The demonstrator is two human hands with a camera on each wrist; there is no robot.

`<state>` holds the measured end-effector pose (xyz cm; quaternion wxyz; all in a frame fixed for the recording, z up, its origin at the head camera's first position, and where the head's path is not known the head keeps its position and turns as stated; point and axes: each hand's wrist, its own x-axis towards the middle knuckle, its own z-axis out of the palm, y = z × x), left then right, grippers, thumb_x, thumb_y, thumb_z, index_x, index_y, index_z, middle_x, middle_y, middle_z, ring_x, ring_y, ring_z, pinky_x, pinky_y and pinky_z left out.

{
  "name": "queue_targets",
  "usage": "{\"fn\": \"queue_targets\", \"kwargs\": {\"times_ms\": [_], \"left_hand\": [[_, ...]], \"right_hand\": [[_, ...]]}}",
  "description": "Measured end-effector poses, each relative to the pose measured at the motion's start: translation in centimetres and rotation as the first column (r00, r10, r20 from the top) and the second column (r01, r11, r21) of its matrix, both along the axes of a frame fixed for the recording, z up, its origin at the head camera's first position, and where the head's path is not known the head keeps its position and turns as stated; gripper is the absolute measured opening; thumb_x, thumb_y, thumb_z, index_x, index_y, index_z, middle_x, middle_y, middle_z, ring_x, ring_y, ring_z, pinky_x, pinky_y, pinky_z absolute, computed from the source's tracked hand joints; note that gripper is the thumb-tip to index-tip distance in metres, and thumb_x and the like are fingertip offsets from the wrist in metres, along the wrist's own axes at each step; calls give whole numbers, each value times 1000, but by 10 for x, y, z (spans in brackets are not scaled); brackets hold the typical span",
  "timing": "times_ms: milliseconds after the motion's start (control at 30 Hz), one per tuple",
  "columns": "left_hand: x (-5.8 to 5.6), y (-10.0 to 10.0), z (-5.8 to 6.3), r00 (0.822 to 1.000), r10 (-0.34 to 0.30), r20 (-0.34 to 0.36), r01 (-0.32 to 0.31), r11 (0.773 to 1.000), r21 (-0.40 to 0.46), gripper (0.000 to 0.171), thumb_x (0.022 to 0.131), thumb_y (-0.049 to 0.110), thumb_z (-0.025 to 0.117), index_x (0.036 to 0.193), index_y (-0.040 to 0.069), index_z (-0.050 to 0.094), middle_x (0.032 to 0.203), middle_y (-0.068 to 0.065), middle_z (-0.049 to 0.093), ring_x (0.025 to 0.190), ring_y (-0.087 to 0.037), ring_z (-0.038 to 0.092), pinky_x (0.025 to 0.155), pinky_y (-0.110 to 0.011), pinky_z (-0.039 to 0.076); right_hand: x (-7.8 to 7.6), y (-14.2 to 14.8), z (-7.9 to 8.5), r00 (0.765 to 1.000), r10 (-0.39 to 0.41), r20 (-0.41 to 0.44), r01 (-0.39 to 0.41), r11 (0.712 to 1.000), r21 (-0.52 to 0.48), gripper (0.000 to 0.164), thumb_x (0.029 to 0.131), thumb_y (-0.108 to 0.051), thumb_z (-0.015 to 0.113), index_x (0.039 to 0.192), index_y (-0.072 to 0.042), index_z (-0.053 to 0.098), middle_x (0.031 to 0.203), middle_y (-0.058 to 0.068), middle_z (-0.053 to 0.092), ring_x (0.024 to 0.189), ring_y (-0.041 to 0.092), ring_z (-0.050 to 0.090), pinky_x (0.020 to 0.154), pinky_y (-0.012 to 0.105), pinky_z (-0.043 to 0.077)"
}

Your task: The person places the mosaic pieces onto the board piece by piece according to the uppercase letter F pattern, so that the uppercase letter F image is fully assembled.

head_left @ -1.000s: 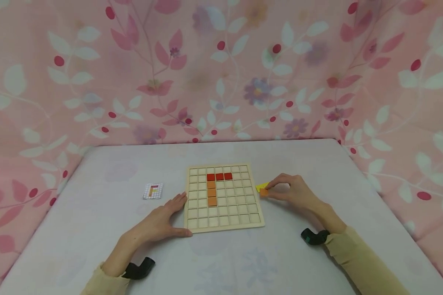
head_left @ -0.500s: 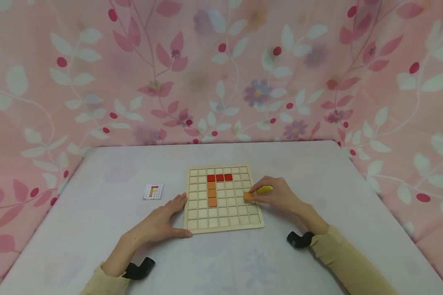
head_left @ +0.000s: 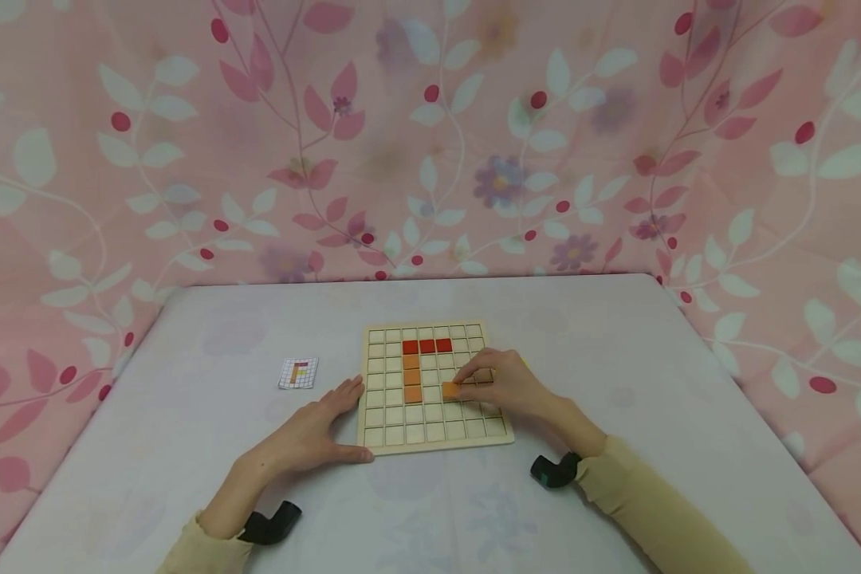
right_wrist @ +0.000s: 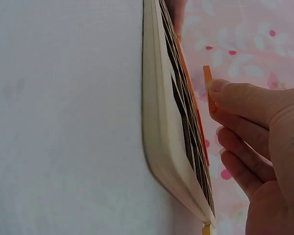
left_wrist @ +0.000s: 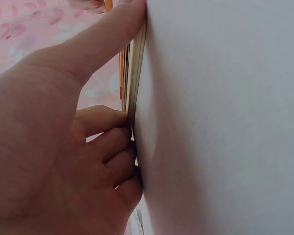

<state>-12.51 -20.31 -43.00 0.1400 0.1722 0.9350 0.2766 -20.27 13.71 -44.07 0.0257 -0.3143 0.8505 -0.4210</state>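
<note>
A pale wooden grid board (head_left: 395,437) lies flat on the table. Set into it are a row of red tiles (head_left: 426,346) and, below the left one, a column of orange tiles (head_left: 412,394). My right hand (head_left: 509,388) pinches a single orange square tile (head_left: 450,391) between thumb and fingertips, over the right half of the grid. In the right wrist view that held tile (right_wrist: 208,90) is raised off the board's surface. At the board's left side my left hand (head_left: 301,434) rests on the table, thumb near the lower left corner and fingers along the edge.
A small printed card (head_left: 298,373) with a coloured grid pattern lies left of the board. Yellow pieces (right_wrist: 206,229) sit by the board's right edge, mostly hidden behind the right hand in the head view. Floral pink cloth (head_left: 430,159) hangs behind the white-covered table (head_left: 459,510).
My right hand has carried the orange tile leftward from beside the yellow pieces to over the grid. The left hand and the board have stayed in place.
</note>
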Motion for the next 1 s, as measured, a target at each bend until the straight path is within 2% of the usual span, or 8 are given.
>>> {"fn": "queue_targets", "kwargs": {"times_ms": [300,533,700,900,1000], "left_hand": [[0,-1,0,1000,1,-6,-1,1000,-1,111,74,61,80,157,8,30,166,-8,24,148,-46,24,116,-64,25],[0,0,0,1000,-1,0,1,1000,-6,111,74,62,79,157,8,30,166,-8,24,149,-45,24,116,-64,26],[0,1,0,1000,-1,3,1,1000,-1,111,74,62,80,157,9,30,166,-8,24,149,-44,23,116,-64,25],[0,0,0,1000,0,-1,0,1000,-1,111,74,61,80,157,8,30,166,-9,24,150,-42,23,117,-63,25],[0,-1,1,1000,3,-1,-3,1000,-2,111,74,62,80,157,8,30,165,-9,24,150,-42,22,117,-63,25]], "right_hand": [[3,-25,2,997,52,-62,-50,998,33,16,80,-23,85,94,-18,80,93,-6,75,96,10,62,90,36,50],[1,-40,1,987,98,-131,-94,995,36,16,81,-22,85,94,-17,79,94,-8,76,97,9,64,91,39,50],[3,-44,1,988,93,-123,-87,995,53,16,80,-24,85,95,-19,80,95,-11,75,97,6,64,94,39,45],[3,-44,-1,987,98,-125,-91,994,58,18,79,-27,86,94,-20,80,95,-11,74,96,6,63,91,37,46],[5,-46,-1,988,127,-87,-122,991,58,19,80,-27,86,96,-20,79,94,-11,73,95,9,63,85,35,49]]}}
